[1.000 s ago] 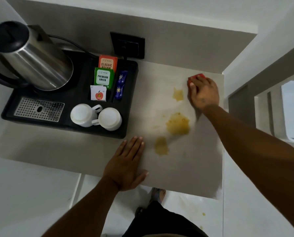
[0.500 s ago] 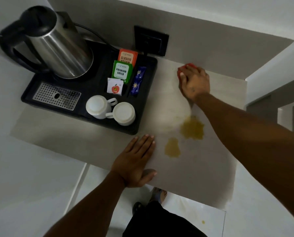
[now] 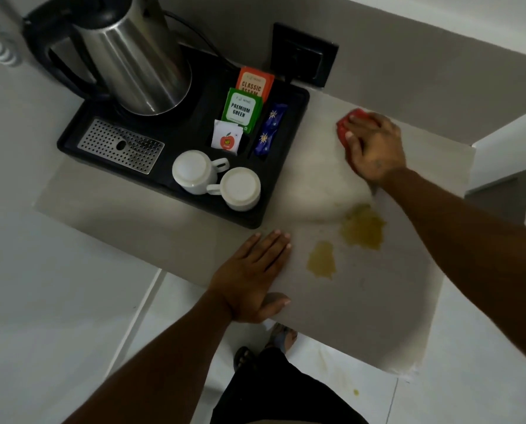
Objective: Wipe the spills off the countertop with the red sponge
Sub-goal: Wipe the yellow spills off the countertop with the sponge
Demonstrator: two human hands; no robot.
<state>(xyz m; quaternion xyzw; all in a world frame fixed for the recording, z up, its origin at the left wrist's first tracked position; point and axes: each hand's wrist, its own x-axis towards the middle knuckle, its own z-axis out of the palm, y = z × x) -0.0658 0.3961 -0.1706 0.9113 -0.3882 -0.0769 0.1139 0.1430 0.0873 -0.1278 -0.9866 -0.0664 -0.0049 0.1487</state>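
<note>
My right hand (image 3: 375, 146) presses the red sponge (image 3: 345, 125) flat on the grey countertop (image 3: 393, 301) near the back wall; only the sponge's left edge shows past my fingers. A wet, paler streak lies on the surface below that hand. Two yellow-brown spills remain: a larger one (image 3: 362, 226) under my right forearm and a smaller one (image 3: 322, 260) nearer the front edge. My left hand (image 3: 252, 276) lies flat, fingers together, on the counter's front edge just left of the small spill, holding nothing.
A black tray (image 3: 289, 166) sits left of the spills with a steel kettle (image 3: 139, 56), two upturned white cups (image 3: 215, 179), tea sachets (image 3: 243, 108) and a drip grate (image 3: 120, 145). A black wall socket (image 3: 304, 55) is behind. White floor lies below the counter edge.
My right hand with the sponge swept left across the back of the counter; the uppermost yellow spill is gone and a wet streak is left. My left hand stayed put.
</note>
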